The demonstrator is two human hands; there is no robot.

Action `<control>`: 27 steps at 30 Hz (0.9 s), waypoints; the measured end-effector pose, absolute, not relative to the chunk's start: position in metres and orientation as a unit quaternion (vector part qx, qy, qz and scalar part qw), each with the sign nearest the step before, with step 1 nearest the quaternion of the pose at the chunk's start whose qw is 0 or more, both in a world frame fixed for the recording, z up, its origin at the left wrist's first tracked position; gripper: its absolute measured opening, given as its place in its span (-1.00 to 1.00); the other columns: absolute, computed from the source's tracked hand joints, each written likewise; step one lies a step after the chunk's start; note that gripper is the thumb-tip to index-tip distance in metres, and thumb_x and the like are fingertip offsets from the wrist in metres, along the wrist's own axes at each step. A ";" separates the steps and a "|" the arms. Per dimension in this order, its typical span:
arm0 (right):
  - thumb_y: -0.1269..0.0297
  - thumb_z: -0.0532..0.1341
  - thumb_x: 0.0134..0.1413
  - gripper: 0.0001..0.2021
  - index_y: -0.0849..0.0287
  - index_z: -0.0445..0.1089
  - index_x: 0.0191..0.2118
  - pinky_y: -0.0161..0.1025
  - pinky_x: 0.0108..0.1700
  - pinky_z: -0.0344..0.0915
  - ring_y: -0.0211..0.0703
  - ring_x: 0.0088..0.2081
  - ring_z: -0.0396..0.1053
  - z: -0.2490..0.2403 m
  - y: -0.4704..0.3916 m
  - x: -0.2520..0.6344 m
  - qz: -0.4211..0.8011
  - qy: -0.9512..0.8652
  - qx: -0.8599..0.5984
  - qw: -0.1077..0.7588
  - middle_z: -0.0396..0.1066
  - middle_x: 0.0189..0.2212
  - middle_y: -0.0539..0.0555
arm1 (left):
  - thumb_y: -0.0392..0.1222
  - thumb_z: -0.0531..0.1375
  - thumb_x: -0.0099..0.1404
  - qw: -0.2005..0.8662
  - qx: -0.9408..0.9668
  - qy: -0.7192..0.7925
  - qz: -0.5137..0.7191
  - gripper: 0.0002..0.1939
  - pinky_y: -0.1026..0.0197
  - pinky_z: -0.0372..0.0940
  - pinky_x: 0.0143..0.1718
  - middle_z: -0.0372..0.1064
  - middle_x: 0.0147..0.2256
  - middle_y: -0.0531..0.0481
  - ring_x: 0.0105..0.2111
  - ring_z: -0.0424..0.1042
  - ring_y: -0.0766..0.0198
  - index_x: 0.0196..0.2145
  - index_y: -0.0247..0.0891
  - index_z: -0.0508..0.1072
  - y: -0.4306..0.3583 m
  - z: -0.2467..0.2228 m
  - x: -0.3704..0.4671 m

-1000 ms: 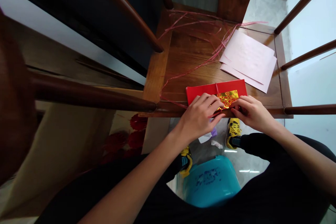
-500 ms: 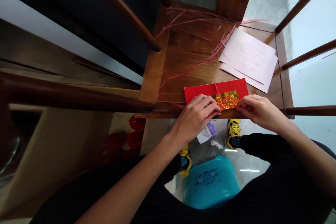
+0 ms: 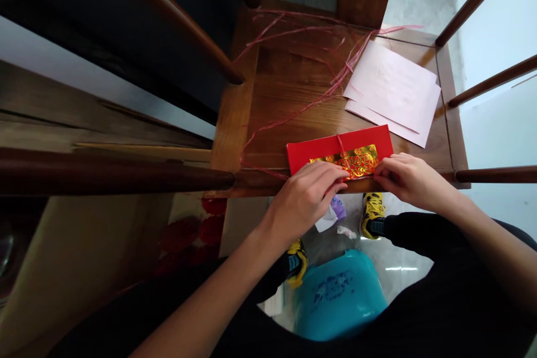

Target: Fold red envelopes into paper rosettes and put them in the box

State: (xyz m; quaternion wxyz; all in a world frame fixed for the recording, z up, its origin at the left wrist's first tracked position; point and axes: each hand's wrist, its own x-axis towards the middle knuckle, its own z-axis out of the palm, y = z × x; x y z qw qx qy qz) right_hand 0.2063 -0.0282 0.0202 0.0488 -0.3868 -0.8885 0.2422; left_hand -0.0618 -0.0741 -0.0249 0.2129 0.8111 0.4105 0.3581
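Observation:
A red paper packet (image 3: 364, 139) lies at the near edge of the wooden chair seat, with a gold-patterned band (image 3: 364, 161) on its near side. A thin pink string (image 3: 340, 144) crosses the packet near its middle. My left hand (image 3: 308, 193) has its fingers closed at the near edge, beside the string, covering part of the gold band. At the band's right end, my right hand (image 3: 405, 176) pinches the packet's near edge between thumb and fingers. The fingertips hide exactly what is between them.
White paper sheets (image 3: 390, 86) lie on the seat's right side. Loose pink string (image 3: 289, 117) trails across the wood (image 3: 281, 78). Dark spindles (image 3: 495, 81) rise around the seat. Below are a turquoise plastic stool (image 3: 339, 307), a purple wrapper (image 3: 338, 208) and crumpled tissue (image 3: 346, 232).
The view has shifted slightly. My left fingers have moved toward the near edge, uncovering more of the gold band's left part. My right hand stays at the right end.

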 end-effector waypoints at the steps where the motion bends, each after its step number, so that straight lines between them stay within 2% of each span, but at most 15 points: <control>1: 0.39 0.23 0.36 -0.89 0.12 0.38 -0.26 -0.21 -0.20 0.28 -0.14 -0.32 0.41 0.020 -0.028 0.206 0.244 -0.887 -0.390 0.046 0.49 -0.39 0.03 | -0.35 0.29 0.47 0.211 0.810 0.416 0.354 -0.86 0.07 0.50 -0.02 0.60 -0.13 -0.05 -0.12 0.59 0.16 -0.04 -0.26 0.47 -0.075 -0.025 -0.061; 4: 0.36 0.23 0.38 -0.90 0.12 0.39 -0.25 -0.20 -0.19 0.29 -0.12 -0.30 0.44 0.018 -0.030 0.205 0.247 -0.884 -0.395 0.042 0.51 -0.37 0.04 | -0.37 0.29 0.45 0.196 0.808 0.439 0.339 -0.82 0.06 0.50 -0.07 0.57 -0.17 -0.06 -0.16 0.56 0.13 -0.02 -0.29 0.46 -0.075 -0.023 -0.056; 9: 0.35 0.19 0.40 -0.88 0.12 0.39 -0.25 -0.18 -0.20 0.29 -0.08 -0.28 0.47 0.013 -0.031 0.205 0.247 -0.883 -0.396 0.039 0.54 -0.34 0.07 | -0.32 0.24 0.50 0.201 0.810 0.461 0.302 -0.98 0.06 0.48 -0.11 0.55 -0.21 -0.04 -0.18 0.53 0.13 -0.13 -0.27 0.47 -0.071 -0.018 -0.051; 17: 0.31 0.19 0.38 -0.87 0.12 0.39 -0.27 -0.19 -0.22 0.24 -0.09 -0.29 0.43 0.011 -0.031 0.202 0.252 -0.872 -0.417 0.033 0.52 -0.36 0.08 | -0.29 0.21 0.52 0.165 0.847 0.440 0.248 -0.94 -0.02 0.48 -0.14 0.55 -0.18 -0.04 -0.17 0.51 0.05 -0.12 -0.25 0.50 -0.070 -0.008 -0.051; 24: 0.31 0.24 0.26 -0.90 0.14 0.45 -0.31 -0.27 -0.40 0.14 -0.28 -0.51 0.27 0.020 -0.027 0.197 0.421 -0.762 -0.489 0.053 0.40 -0.54 -0.07 | -0.33 0.24 0.49 0.159 0.857 0.415 0.260 -0.95 0.01 0.49 -0.08 0.55 -0.10 -0.06 -0.10 0.54 0.08 -0.11 -0.26 0.46 -0.079 -0.011 -0.061; 27: 0.31 0.25 0.21 -0.91 0.15 0.44 -0.33 -0.28 -0.44 0.13 -0.30 -0.53 0.26 0.022 -0.026 0.194 0.446 -0.732 -0.511 0.066 0.40 -0.55 -0.07 | -0.33 0.25 0.49 0.155 0.862 0.407 0.258 -0.94 0.00 0.50 -0.06 0.55 -0.07 -0.08 -0.06 0.54 0.06 -0.10 -0.25 0.47 -0.080 -0.015 -0.063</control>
